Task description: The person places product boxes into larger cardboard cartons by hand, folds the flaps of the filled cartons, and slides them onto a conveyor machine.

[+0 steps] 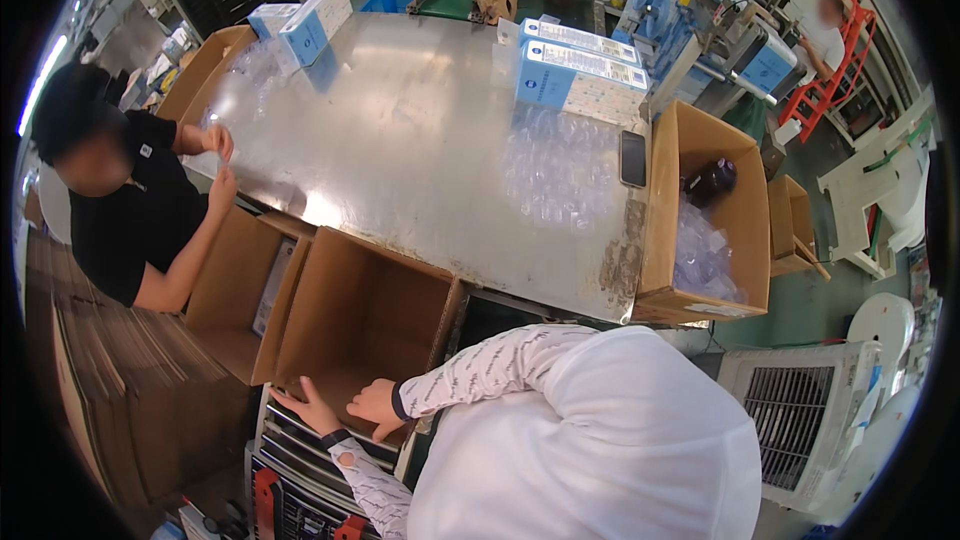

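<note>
An open brown cardboard box (365, 290) stands at the near edge of the metal table, and its visible inside looks bare. My left hand (312, 407) is at the box's near left corner, fingers spread apart. Beside it, my right hand (376, 406) reaches over the near side of the same box, its fingers also apart and pointing down. Neither hand appears to hold anything. White patterned sleeves with dark cuffs cover both forearms. Metal rollers (290, 430) show below the box. Touching it on the left is a second open carton (225, 290) with a pale printed package inside.
Blue-and-white cartons (580, 80), clear plastic pieces (560, 165) and a phone (632, 159) lie on the metal table (400, 130). A cardboard box (657, 240) at right holds plastic pieces and a dark bottle. A co-worker (130, 180) stands left, near stacked flat cardboard (140, 390).
</note>
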